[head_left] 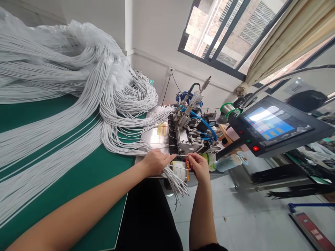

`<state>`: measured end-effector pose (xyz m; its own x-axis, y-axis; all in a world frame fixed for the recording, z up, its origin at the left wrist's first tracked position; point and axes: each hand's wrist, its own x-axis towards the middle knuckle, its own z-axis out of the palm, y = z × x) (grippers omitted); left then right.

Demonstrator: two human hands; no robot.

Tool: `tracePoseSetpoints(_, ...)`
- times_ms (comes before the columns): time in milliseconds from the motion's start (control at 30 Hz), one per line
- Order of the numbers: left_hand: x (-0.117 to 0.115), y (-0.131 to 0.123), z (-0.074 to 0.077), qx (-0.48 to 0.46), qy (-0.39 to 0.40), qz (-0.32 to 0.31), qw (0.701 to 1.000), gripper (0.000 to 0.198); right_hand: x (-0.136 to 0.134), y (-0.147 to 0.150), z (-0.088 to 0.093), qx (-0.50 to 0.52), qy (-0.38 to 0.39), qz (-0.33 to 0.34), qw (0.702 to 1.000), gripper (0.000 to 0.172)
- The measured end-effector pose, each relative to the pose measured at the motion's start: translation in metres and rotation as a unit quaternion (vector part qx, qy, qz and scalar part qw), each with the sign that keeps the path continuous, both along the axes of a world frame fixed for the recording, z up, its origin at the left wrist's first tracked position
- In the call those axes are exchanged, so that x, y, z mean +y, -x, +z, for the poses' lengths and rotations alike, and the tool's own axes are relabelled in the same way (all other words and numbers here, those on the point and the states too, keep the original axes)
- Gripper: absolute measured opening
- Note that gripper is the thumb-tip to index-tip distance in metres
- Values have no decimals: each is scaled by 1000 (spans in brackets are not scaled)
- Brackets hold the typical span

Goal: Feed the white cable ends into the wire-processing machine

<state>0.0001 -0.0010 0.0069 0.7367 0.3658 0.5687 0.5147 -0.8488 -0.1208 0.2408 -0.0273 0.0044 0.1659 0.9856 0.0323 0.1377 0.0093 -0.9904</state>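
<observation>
Your left hand [157,163] is curled narrow over a bundle of white cables [176,181], whose loose ends spill out below it; your right hand [199,165] pinches a single white cable [181,155] between thumb and fingertips; that cable spans the short gap between your two hands, in front of the bench machine [183,134]; it looks straight there, probably because a grip near each side keeps so limp a thing from sagging (whether your left fingertips also clamp it, you cannot tell from this angle).

Behind your left hand, looped cables [123,118] sweep across the green worktop [107,170] and over a metal plate [151,134] toward the machine's near edge; laid roughly parallel, they seem arranged so that strands stay apart and within your reach; clear plastic wrapping [86,33] lies over the heap, likely to keep it together; the touchscreen [272,122] tilts toward you at the right, presumably for easy reading.
</observation>
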Motion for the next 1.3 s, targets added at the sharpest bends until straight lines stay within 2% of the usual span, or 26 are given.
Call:
tracePoseSetpoints(167,-1,-4,0,44,51,53,996,36,3,1,1,-192,-39,8,981,27)
tracePoseSetpoints(300,-1,-6,1,58,71,64,994,30,7,4,1,-240,-53,11,969,28)
tracePoseSetpoints(433,-1,-5,0,48,69,67,994,29,13,5,-6,-198,-44,28,979,27)
tracePoseSetpoints(567,-1,-5,-1,40,70,71,994,28,18,4,-17,-98,-20,56,993,29)
tracePoseSetpoints(700,-1,-5,-3,30,68,73,995,24,20,6,-30,4,27,39,999,32)
tracePoseSetpoints(833,-2,-5,-3,30,74,77,994,24,17,10,-37,27,28,21,999,35)
tracePoseSetpoints(1133,-3,-4,-1,19,73,80,994,21,-12,-5,-26,22,9,-17,1000,35)
tracePoseSetpoints(1300,-2,-4,-2,-1,68,116,991,26,-37,-14,-9,-2,2,16,1000,29)
